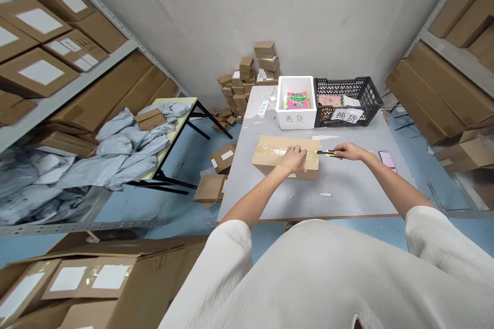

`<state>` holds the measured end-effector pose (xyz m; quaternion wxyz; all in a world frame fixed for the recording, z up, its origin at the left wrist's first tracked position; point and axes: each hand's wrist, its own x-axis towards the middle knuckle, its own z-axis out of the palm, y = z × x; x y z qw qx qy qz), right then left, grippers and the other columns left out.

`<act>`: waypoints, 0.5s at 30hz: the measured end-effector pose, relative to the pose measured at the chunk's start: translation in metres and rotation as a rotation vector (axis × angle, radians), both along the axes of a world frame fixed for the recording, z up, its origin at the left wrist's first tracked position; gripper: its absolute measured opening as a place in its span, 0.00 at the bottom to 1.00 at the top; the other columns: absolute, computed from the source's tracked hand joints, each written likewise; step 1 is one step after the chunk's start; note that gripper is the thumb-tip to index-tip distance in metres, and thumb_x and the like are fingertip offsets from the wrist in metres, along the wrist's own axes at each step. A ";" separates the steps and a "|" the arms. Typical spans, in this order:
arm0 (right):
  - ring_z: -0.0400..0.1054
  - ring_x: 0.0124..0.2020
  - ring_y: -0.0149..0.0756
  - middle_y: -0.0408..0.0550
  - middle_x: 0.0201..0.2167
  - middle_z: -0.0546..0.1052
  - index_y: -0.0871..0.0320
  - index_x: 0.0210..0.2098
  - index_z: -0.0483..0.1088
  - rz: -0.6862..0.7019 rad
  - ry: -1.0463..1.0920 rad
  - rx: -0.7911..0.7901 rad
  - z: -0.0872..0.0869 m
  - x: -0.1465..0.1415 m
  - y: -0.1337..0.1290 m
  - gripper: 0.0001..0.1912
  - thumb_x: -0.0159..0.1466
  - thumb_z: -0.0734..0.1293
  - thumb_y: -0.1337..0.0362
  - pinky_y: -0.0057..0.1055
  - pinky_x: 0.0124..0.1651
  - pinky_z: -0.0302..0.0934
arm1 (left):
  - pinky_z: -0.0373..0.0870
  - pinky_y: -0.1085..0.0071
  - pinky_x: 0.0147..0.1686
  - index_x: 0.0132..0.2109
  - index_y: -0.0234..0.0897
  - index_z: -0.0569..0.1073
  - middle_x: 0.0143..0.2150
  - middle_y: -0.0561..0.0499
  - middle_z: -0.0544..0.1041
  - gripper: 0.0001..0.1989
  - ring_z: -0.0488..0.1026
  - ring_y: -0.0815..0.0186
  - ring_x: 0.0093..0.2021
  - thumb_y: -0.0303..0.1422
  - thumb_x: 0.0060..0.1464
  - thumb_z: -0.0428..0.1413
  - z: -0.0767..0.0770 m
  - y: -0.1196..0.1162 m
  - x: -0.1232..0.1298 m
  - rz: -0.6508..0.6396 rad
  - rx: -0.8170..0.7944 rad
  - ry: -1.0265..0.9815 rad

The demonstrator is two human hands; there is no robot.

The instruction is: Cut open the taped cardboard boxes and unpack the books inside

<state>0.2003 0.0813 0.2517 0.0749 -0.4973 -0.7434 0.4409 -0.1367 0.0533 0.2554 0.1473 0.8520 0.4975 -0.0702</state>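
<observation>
A taped cardboard box [270, 151] lies on the grey table [347, 190] in front of me. On its top rests my left hand [295, 158], fingers bent against the cardboard near the tape seam. My right hand [346, 151] is closed around a yellow and black utility knife [329, 152]. The knife points left, its tip at the right end of the box where the tape runs over the edge. Whether the blade has entered the tape is too small to tell.
Behind the box stand a white foam box [296, 121] with a pink book and a black plastic crate [370, 100]. A phone [388, 160] lies at the table's right. A side table [170, 139] holds grey parcels; shelves with cartons [42, 69] flank both sides.
</observation>
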 end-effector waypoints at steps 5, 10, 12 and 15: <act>0.67 0.29 0.35 0.42 0.26 0.78 0.54 0.36 0.81 0.043 -0.051 0.054 -0.003 -0.009 0.020 0.19 0.65 0.71 0.45 0.30 0.34 0.58 | 0.65 0.50 0.67 0.64 0.47 0.72 0.65 0.38 0.70 0.37 0.70 0.40 0.65 0.46 0.51 0.75 0.001 -0.002 0.000 0.004 0.006 -0.015; 0.68 0.27 0.35 0.40 0.23 0.77 0.52 0.32 0.80 0.065 -0.007 -0.006 -0.011 -0.019 0.026 0.17 0.61 0.73 0.44 0.30 0.33 0.60 | 0.65 0.49 0.68 0.65 0.47 0.71 0.65 0.38 0.70 0.38 0.70 0.39 0.65 0.47 0.52 0.75 -0.001 -0.003 0.000 0.010 0.002 -0.016; 0.68 0.26 0.35 0.41 0.23 0.77 0.52 0.30 0.79 0.066 0.012 -0.071 -0.011 -0.018 0.021 0.19 0.61 0.74 0.42 0.30 0.32 0.61 | 0.65 0.48 0.68 0.66 0.49 0.71 0.65 0.38 0.70 0.39 0.70 0.38 0.66 0.47 0.52 0.75 -0.002 -0.002 0.000 0.020 -0.005 -0.023; 0.69 0.25 0.35 0.44 0.23 0.79 0.53 0.30 0.80 0.053 0.018 -0.190 -0.010 -0.013 0.007 0.22 0.59 0.76 0.40 0.30 0.28 0.60 | 0.64 0.49 0.69 0.68 0.48 0.70 0.66 0.38 0.69 0.41 0.71 0.39 0.65 0.47 0.52 0.75 -0.003 -0.001 -0.001 0.028 0.001 -0.055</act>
